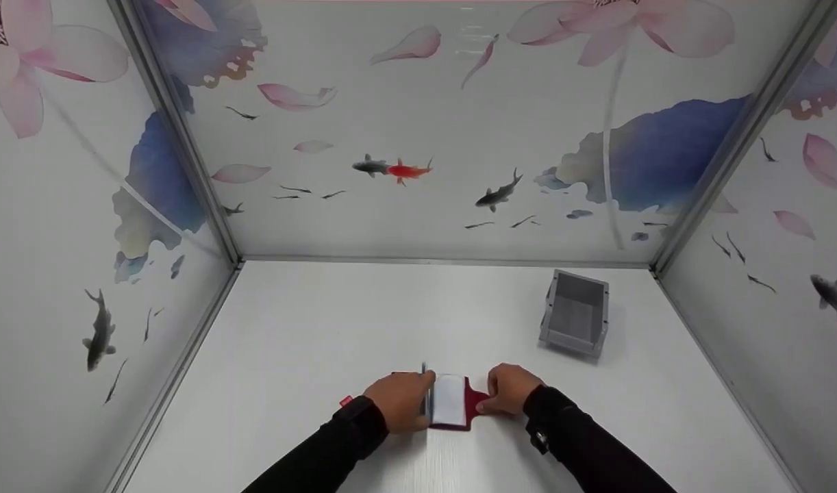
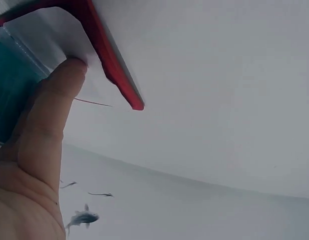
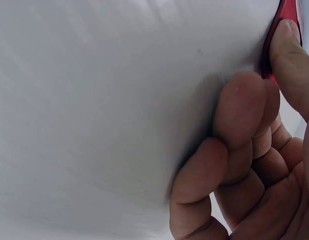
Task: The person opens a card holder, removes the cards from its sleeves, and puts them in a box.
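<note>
A small red card holder [image 1: 458, 426] lies spread on the white table, a whitish plastic sleeve [image 1: 449, 399] facing up. My left hand [image 1: 401, 402] grips the raised sleeves at its left side between thumb and fingers. From the left wrist, a finger shows against a clear sleeve [image 2: 52, 30] beside a teal insert [image 2: 12, 90], with the red cover [image 2: 107, 55] behind. On the other side, my right hand [image 1: 513, 389] pinches the tapered red flap [image 1: 473, 395]. Its thumb presses on the red edge [image 3: 289, 9] in the right wrist view, and the other fingers curl close to the tabletop.
A grey plastic bin [image 1: 575, 311] stands at the back right of the table [image 1: 364, 308]. White panels printed with fish, petals and lotus leaves [image 1: 432, 123] rise at the back and both sides, joined by metal corner posts [image 1: 179, 130].
</note>
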Tool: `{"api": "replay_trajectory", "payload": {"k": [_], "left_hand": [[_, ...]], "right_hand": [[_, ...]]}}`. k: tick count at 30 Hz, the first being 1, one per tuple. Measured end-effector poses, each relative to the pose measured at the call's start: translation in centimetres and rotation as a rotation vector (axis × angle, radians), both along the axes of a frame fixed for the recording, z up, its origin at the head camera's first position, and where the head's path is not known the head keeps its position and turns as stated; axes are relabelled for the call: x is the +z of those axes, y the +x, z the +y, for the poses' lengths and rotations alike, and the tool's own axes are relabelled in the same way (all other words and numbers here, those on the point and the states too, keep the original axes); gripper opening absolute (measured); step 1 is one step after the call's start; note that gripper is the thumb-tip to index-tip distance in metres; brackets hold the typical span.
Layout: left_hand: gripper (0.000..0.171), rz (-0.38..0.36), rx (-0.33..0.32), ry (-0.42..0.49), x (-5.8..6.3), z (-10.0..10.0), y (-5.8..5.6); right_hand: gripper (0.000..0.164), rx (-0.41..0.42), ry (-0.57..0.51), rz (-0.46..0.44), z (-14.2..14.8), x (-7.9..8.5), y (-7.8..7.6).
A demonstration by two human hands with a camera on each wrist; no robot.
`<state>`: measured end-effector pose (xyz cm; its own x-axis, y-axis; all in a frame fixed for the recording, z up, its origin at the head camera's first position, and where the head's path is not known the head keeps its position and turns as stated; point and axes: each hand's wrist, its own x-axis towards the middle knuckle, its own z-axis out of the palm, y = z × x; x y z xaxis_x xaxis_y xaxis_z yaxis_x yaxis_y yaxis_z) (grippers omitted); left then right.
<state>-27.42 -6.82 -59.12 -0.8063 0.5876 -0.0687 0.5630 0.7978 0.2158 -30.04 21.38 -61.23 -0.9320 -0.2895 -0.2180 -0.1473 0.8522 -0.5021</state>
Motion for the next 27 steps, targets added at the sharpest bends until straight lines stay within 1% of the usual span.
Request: {"api": "replay_trajectory", "payload": {"k": [4,6,9,14,16,18,20,23,27], "left_hand": [[0.047,0.033,0.023,0.008,-0.5,-1.0,0.5],[0.045,0.046,0.030,0.021,-0.9,-1.6,0.5],[0.042,0.047,0.054,0.047,-1.3,-2.7,0.4],[0.026,0.067,0.096,0.059,-2.0,-3.8,-0.1],[0.018,0.078,0.100,0.057,-2.2,-3.8,-0.3],[0.017,0.085,0.096,0.057,-2.4,-3.8,-0.4],[0.022,0.089,0.091,0.052,-2.5,-3.8,-0.6],[0.039,0.096,0.084,0.031,-2.5,-3.8,-0.9],[0.059,0.080,0.074,-0.014,-2.3,-3.5,-1.2]], "right_hand": [[0.043,0.011,-0.014,0.003,0.0,0.0,0.1],[0.043,0.007,-0.017,-0.001,-0.1,0.0,0.0],[0.044,0.002,-0.017,-0.009,0.0,-0.1,0.0],[0.044,0.006,-0.017,-0.008,0.3,-0.2,-0.1],[0.044,0.004,-0.014,-0.006,0.4,-0.2,-0.1],[0.044,0.006,-0.014,-0.006,0.4,-0.1,0.0],[0.044,0.006,-0.013,-0.004,0.4,-0.1,0.0],[0.043,0.011,-0.017,0.005,0.3,0.0,0.1],[0.042,0.009,-0.025,0.006,0.6,-0.1,0.0]]}}
